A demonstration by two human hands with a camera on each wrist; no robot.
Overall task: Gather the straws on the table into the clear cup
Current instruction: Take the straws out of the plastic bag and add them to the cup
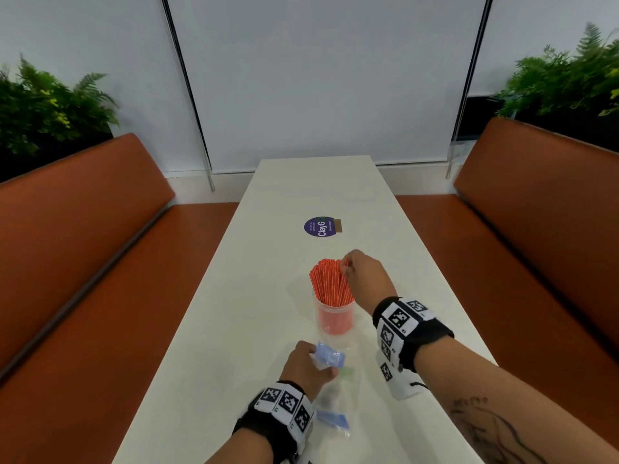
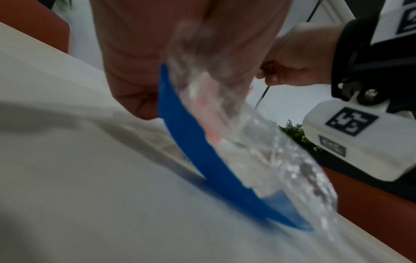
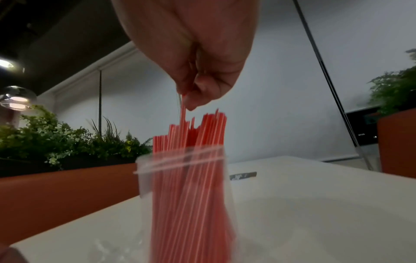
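White table (image 1: 274, 209), long and narrow. Clear cup (image 1: 333, 318) upright mid-table, nearer its right edge, packed with red straws (image 1: 330, 283). Right hand (image 1: 363, 279) pinches one straw top. Left hand (image 1: 306, 368) grips clear blue-edged bag (image 1: 330, 358) near the front edge.

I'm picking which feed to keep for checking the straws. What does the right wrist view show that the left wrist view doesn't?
Only the right wrist view shows the red straws standing in the clear cup, one pinched at its top by the right hand. Only the left wrist view shows the left hand gripping a clear plastic bag with a blue strip. Both show the white table, orange benches and plants.
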